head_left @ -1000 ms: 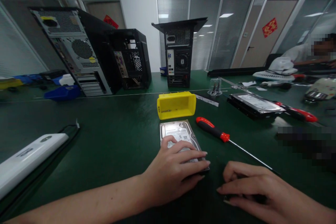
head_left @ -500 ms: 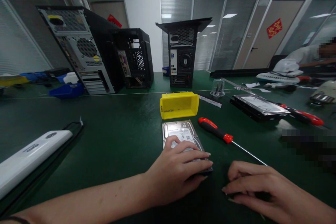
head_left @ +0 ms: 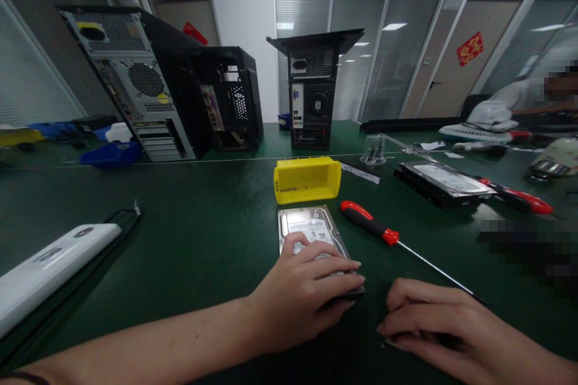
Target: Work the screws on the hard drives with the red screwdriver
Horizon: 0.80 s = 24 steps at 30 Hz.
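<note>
A silver hard drive point(head_left: 307, 218) lies flat on the green table, partly covered by my left hand point(head_left: 307, 289). The fingers of that hand reach across its top, with the tips curled over its right edge, so the hand grips it. To the right, my right hand point(head_left: 433, 319) rests low at the table with thumb and fingers pinched together. At its fingertips is something small and dark, too tiny to name. Just beyond this hand lies a red and black screwdriver point(head_left: 369, 221), its shaft pointing toward my right wrist. Behind the hard drive sits a yellow bin point(head_left: 307, 183), with small marks inside.
Computer cases point(head_left: 311, 96) stand along the back, the largest computer case point(head_left: 149, 84) at left. A white power strip point(head_left: 58, 261) lies at left. Another hard drive point(head_left: 447, 180) in a black bracket sits right, beside a red-handled tool point(head_left: 519, 197). A person point(head_left: 519, 96) is at far right.
My right hand has shifted slightly left, its pinched fingertips low near the table. My left hand stays on the hard drive. The whole view has moved a little.
</note>
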Each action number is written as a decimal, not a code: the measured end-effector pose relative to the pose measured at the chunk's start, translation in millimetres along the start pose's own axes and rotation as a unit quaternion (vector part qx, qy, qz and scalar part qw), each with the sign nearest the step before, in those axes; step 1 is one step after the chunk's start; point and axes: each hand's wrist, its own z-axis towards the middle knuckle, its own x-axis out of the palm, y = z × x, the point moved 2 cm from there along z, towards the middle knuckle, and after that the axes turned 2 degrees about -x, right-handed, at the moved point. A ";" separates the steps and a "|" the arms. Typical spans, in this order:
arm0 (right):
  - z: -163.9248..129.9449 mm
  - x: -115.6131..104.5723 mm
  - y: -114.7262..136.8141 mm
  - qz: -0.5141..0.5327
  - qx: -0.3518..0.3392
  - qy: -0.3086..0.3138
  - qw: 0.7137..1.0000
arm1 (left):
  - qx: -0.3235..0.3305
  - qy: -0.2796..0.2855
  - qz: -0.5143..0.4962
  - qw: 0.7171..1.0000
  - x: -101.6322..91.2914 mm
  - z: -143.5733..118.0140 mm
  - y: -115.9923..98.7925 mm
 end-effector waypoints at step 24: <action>-2.7 -0.3 9.3 -0.050 -0.018 0.011 0.999 | 0.005 -0.001 0.007 1.000 0.1 0.3 -0.1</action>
